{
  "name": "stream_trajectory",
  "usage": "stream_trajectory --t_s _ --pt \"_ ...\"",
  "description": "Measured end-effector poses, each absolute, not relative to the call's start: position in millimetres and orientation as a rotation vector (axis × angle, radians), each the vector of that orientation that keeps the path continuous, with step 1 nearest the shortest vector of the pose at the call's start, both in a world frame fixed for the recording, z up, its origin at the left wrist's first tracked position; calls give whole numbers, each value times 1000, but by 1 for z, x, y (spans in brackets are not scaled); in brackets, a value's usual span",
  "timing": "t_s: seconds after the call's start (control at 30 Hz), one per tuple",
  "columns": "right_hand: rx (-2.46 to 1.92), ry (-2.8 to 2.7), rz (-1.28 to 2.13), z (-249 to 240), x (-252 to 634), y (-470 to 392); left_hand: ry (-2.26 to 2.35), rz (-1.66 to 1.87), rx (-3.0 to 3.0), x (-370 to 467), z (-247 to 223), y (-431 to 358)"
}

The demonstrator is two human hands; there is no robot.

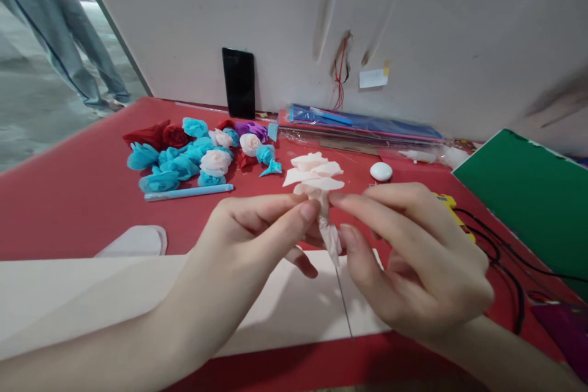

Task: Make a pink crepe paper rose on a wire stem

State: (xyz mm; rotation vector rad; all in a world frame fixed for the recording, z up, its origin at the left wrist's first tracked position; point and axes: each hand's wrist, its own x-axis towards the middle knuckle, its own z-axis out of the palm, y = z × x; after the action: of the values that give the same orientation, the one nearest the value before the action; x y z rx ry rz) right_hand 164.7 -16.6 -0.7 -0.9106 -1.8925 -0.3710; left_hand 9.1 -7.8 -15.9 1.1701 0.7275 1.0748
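Pale paper stem [327, 226], pinched up in front of the white sheet [275, 324]!
The left hand [243, 251] has it nipped between thumb and forefinger, and here's the right hand [418, 263], thumb and forefinger parted at the paper's side; whether they grip it, I can't tell. Pale petals [316, 166] lie just beyond, with blue, red and pink paper flowers [179, 162] bunched to the left behind a light-blue pen [188, 192].

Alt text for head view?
Left hand pinches a twisted pale-pink crepe-like piece, right hand close beside it, over a red table. Beyond lie blue, red, pink and purple paper-like flowers; a black phone leans against the wall.
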Motion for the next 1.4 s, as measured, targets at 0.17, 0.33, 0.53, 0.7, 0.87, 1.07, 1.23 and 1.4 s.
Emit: stream_trajectory --t_s 0.17,0.33,0.53,0.7,0.87,1.07,1.23,1.4 --pt "-881 -1900 -324 -3 164 -16 721 1057 1194 10 -14 -8" --pt "-886 -1959 -405 -3 167 -14 719 1046 1210 11 -13 -7" --pt "-839 -2068 -582 -2 169 -13 737 1037 1196 11 -15 -6" --pt "-935 -1828 -91 -2 166 -17 772 1084 1200 11 -16 -6" --pt "-1134 -1837 441 9 164 -17 804 1091 1226 11 -16 -5" --pt "-1148 -1848 967 14 165 -13 800 1112 1276 10 -19 -5" --pt "-925 -1733 1321 6 168 -11 749 1086 1263 10 -20 -6" --pt "-889 -1637 1468 3 167 -12 732 1016 1220 10 -20 -5"
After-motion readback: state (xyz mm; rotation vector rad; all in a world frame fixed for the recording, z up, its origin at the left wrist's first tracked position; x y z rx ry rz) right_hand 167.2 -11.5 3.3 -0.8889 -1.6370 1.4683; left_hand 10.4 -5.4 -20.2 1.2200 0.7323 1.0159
